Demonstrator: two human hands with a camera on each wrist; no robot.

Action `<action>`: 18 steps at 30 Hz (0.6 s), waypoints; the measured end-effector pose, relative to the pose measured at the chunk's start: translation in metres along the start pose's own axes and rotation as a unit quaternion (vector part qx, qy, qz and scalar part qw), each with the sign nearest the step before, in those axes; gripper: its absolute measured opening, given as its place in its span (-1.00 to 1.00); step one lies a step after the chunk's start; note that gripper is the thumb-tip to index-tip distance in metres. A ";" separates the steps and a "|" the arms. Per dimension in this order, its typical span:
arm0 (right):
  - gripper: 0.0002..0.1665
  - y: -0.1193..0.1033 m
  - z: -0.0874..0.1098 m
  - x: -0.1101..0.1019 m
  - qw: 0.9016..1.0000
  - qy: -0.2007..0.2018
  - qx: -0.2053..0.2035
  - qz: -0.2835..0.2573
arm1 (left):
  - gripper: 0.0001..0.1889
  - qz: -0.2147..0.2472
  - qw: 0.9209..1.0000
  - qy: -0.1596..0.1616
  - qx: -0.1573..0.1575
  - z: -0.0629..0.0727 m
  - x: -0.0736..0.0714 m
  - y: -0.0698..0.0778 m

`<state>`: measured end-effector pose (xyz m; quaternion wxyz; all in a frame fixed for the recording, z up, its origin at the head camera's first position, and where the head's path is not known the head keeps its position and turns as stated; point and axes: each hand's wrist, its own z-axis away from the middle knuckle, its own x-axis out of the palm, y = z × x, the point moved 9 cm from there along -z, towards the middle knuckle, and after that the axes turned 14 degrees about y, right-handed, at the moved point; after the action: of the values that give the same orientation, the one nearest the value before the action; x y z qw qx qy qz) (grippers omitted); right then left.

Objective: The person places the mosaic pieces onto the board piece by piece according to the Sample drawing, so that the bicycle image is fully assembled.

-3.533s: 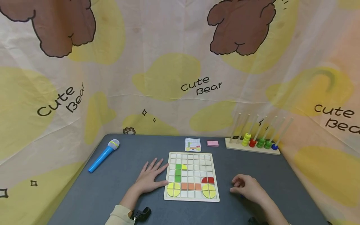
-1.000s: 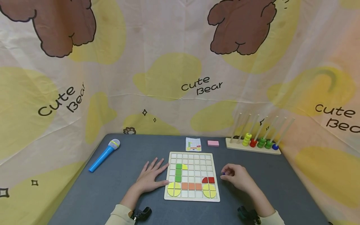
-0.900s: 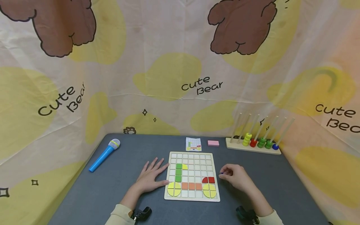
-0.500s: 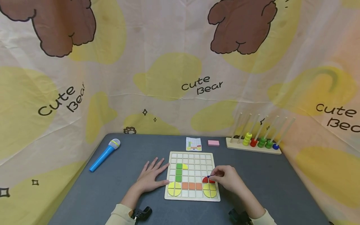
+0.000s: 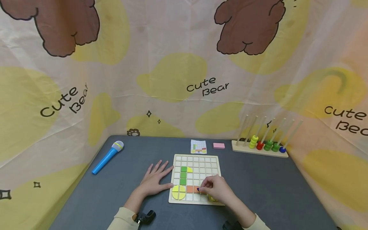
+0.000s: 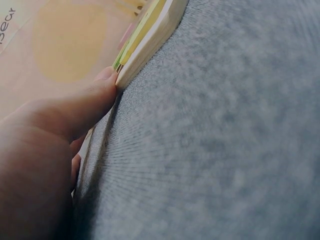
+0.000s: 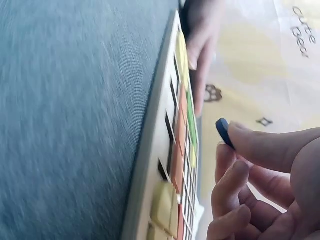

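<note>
A square wooden grid board (image 5: 189,202) lies flat on the grey table. Green squares (image 5: 183,175), a small yellow piece (image 5: 189,169), orange squares (image 5: 189,189) and a yellow circle of quarter pieces (image 5: 179,192) fill some cells. My left hand (image 5: 153,182) rests beside the board, fingers spread; in the left wrist view its thumb (image 6: 95,97) touches the edge. Over the board's lower right, my right hand (image 5: 218,190) pinches a small dark blue tile (image 7: 225,133) between thumb and forefinger. That hand hides the red pieces and most of the right yellow circle in the head view.
Behind the board lie a printed pattern card (image 5: 198,147) and a pink block (image 5: 218,146). A wooden peg stand (image 5: 260,149) with coloured beads is at the back right. On the left lies a blue toy microphone (image 5: 107,158). A printed cloth (image 5: 172,76) hangs behind the table.
My right hand has moved left from the table beside the board to over its lower right cells, carrying the blue tile. The left hand has stayed in place.
</note>
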<state>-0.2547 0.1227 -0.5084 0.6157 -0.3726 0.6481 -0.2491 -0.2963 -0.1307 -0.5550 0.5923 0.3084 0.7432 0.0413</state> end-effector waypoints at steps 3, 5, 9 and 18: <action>-0.82 -0.003 0.002 0.008 1.000 -0.008 -0.020 0.019 | -0.14 0.000 1.000 0.000 0.001 -0.001 0.000 0.001; -0.81 -0.004 0.004 0.012 0.999 -0.012 -0.031 0.036 | -0.13 -0.004 1.000 -0.004 -0.001 -0.001 0.000 0.001; -0.79 -0.004 0.006 0.019 0.997 -0.013 -0.044 0.063 | -0.12 -0.016 1.000 -0.020 -0.008 -0.002 0.001 0.000; -0.77 -0.009 0.008 0.021 0.994 0.003 -0.061 0.089 | -0.12 -0.017 0.999 -0.028 -0.015 -0.001 0.002 0.000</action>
<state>-0.2440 0.1015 -0.5153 0.6091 -0.3499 0.6947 -0.1546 -0.2977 -0.1296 -0.5564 0.6179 0.2878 0.7308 0.0342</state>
